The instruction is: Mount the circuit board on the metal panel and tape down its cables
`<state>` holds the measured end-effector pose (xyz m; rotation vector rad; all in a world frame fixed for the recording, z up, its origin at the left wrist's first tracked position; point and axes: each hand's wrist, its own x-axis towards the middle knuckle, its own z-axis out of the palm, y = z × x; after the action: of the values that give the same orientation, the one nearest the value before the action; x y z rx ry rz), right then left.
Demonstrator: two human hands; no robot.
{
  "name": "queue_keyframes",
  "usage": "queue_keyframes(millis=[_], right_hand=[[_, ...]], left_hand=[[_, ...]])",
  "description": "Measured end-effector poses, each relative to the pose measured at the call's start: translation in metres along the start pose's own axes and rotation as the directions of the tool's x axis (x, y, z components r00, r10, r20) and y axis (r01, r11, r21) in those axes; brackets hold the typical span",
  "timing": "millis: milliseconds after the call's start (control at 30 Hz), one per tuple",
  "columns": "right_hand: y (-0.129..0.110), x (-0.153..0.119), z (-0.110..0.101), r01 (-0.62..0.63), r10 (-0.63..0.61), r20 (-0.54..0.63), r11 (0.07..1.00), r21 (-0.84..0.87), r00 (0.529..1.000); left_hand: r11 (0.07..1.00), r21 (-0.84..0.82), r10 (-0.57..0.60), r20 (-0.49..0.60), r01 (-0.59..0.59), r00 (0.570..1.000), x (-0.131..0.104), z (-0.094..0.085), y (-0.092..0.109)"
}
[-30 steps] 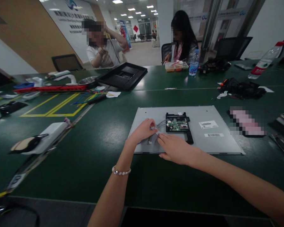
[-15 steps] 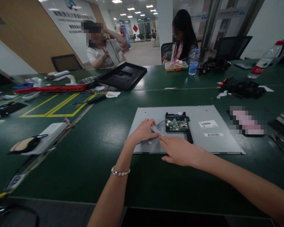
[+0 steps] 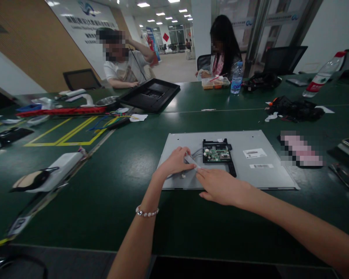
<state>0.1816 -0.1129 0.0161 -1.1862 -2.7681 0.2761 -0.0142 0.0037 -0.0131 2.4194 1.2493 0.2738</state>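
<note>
A flat grey metal-backed display panel [image 3: 276, 178] lies on the table in front of me. On it sits a green circuit board [image 3: 216, 155] in a black bracket [image 3: 232, 169], with grey wires [image 3: 197, 152] running left towards my fingers. My left hand [image 3: 176, 162] is closed around a narrow grey strip [image 3: 189, 159] over the panel's left part; its exact kind is unclear. My right hand [image 3: 222, 186] meets the strip's near end with its fingertips, which look pinched on it. Fingers partly hide the strip.
A black monitor frame [image 3: 168, 97] lies across the table. A pink phone [image 3: 302, 149] is right of the panel. Bottles [image 3: 236, 79], a food box [image 3: 215, 82] and tangled black gear [image 3: 296, 109] stand farther back. Left are a white device [image 3: 58, 170] and cables. Two people sit opposite.
Both my hands keep nearly the same hold on the strip. The view has shifted slightly. Across the table, one person has lowered a hand to the tabletop.
</note>
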Motion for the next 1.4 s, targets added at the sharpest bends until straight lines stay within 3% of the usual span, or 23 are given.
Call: queue_keyframes(millis=[367, 500, 567, 667, 767, 900, 1100, 1400], right_hand=[[0.004, -0.002, -0.009, 0.010, -0.010, 0.014, 1.000, 0.023, 1.000], [0.026, 0.004, -0.023, 0.099, -0.106, 0.038, 0.984, 0.147, 0.994], [0.045, 0.008, -0.030, 0.134, -0.135, -0.012, 0.969, 0.210, 0.991], [0.083, 0.012, -0.033, 0.017, 0.015, -0.162, 0.982, 0.191, 0.987], [0.123, 0.010, -0.026, -0.213, 0.244, -0.284, 0.967, 0.137, 0.927], [0.158, 0.007, -0.010, -0.285, 0.312, -0.309, 0.950, 0.130, 0.898], [0.169, 0.012, 0.011, -0.315, 0.337, -0.315, 0.942, 0.118, 0.887], [0.170, 0.015, 0.020, -0.368, 0.384, -0.355, 0.923, 0.115, 0.852]], left_hand=[[0.999, -0.034, -0.034, -0.055, 0.032, 0.998, 0.002, 0.004, -0.004], [0.999, -0.028, -0.042, -0.070, 0.040, 0.997, 0.000, 0.000, 0.002], [0.999, -0.020, -0.033, -0.076, 0.032, 0.997, -0.001, -0.003, 0.006], [1.000, -0.027, -0.012, -0.107, 0.010, 0.994, -0.001, -0.006, 0.009], [0.999, -0.052, -0.008, -0.187, -0.001, 0.982, 0.000, -0.009, 0.010], [0.996, -0.084, -0.041, -0.297, 0.016, 0.954, 0.002, -0.013, 0.011], [0.983, -0.121, -0.167, -0.298, 0.136, 0.940, 0.002, -0.014, 0.008], [0.978, -0.149, -0.172, -0.183, 0.146, 0.968, 0.004, -0.008, -0.003]])
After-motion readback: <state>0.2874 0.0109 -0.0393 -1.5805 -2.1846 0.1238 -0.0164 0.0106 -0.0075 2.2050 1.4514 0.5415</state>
